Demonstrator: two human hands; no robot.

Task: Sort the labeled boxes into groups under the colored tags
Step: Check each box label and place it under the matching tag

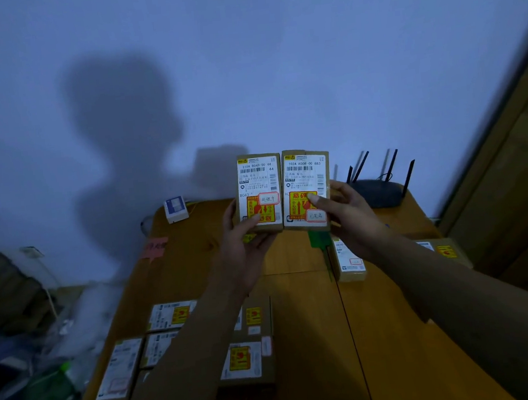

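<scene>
Two labeled boxes held up side by side at the centre of the frame.

From the head camera we see our left hand [245,250] gripping the left box [258,192] and our right hand [344,214] clamped on the right box [306,189]. Both stand upright with long axes vertical, labels facing us, their inner edges touching, above the wooden table [299,309]. A green tag [318,238] shows just below them, a pink tag [154,246] to the left. More boxes [246,359] lie flat at lower left, a router [381,188] behind at right.

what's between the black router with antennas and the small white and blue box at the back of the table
In the head view, the two raised cardboard boxes held side by side cross the line between router and white box.
</scene>
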